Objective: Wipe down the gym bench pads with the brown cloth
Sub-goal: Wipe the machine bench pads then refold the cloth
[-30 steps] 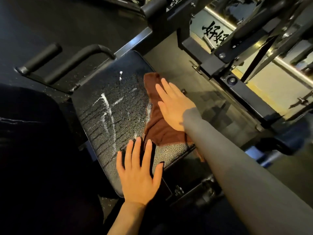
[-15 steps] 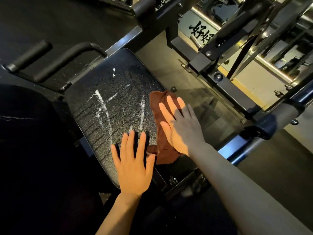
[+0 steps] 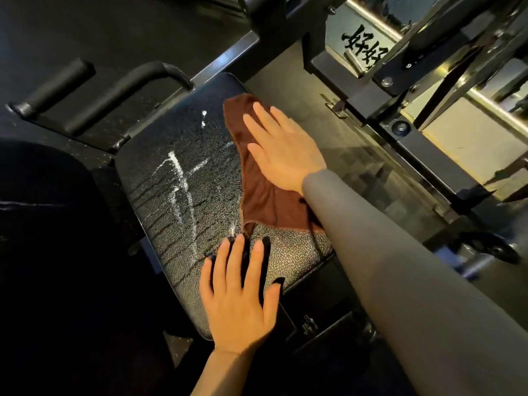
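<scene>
Dim, warm side light, wide-angle distortion

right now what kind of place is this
Most likely a gym: a black textured bench pad, padded grip handles beside it, and heavy steel machine frames on a dark floor.

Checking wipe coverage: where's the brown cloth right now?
In the head view, the brown cloth lies along the bench pad's right edge, pressed flat under the right hand, beyond the left hand's fingertips.
</scene>
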`<state>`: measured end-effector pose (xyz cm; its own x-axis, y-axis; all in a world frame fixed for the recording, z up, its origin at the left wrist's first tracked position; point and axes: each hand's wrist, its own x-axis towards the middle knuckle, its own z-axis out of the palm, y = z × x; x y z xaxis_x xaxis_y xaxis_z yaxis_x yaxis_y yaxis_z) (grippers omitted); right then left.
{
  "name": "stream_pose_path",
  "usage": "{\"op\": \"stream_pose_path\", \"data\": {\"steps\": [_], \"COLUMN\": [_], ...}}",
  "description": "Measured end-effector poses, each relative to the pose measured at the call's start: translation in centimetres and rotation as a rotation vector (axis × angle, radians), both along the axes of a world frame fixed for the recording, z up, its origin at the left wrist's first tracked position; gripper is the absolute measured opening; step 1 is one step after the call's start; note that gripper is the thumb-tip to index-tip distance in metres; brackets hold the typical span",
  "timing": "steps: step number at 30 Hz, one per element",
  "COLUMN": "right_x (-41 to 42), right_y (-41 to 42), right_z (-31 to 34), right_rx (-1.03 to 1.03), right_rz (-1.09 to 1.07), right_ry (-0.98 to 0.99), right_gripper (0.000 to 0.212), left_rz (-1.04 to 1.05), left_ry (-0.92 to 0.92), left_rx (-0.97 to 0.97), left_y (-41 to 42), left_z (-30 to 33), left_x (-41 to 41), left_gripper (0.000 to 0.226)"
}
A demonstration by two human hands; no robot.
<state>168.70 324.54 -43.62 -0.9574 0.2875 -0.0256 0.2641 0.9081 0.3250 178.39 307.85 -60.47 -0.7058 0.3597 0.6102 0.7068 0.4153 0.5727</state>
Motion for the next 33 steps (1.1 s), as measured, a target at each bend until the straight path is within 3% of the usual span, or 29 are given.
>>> {"op": "stream_pose_path", "data": {"steps": [5,11,15,18,21,25,26,29,33], "right_x": [5.0,11.7,14.0,14.7,17.1,23.0,23.5,23.2,23.3], "right_y": [-2.1,-5.4,-7.7,-6.8,-5.9,-8.9,-9.4,-9.1,-8.4], "right_z": [-0.2,-2.5,-3.0,-1.3,0.5,-3.2,-4.7,-7.1,-8.0], "right_rx": [0.04,0.031,-0.088,-0.249,-0.185,-0.175,-0.193,-0.28,-0.322], "right_rz": [-0.085,-0.138,-0.116,-0.163,-0.329,-0.349,-0.387,-0.43,-0.453], "right_ry": [-0.06,0.112,0.095,0.199,0.15,0.565,0.581,0.72,0.839], "right_gripper": [0.057,0.058,0.055,0.049,0.044,0.047,0.048,0.054,0.056], "left_rz": [-0.016,-0.062,-0.078,-0.105,-0.216,-0.536,-0.58,-0.586,-0.569], "left_ry": [-0.134,-0.343,-0.219,-0.12,-0.019,0.117,0.175,0.399,0.413], "left_rx": [-0.018,0.148,0.157,0.183,0.164,-0.068,-0.138,-0.283,-0.257], "left_y": [-0.5,-2.4,-3.5,-2.5,-0.9,2.7,4.1,7.6,8.1], "left_z": [0.8,2.0,4.2,6.7,8.1,8.5,8.7,9.1,8.9], "left_x": [0.0,-0.7,-2.2,-2.5,-1.8,-2.0,-2.3,-2.9,-3.0], "left_gripper": [0.054,0.05,0.049,0.048,0.048,0.058,0.06,0.062,0.053]}}
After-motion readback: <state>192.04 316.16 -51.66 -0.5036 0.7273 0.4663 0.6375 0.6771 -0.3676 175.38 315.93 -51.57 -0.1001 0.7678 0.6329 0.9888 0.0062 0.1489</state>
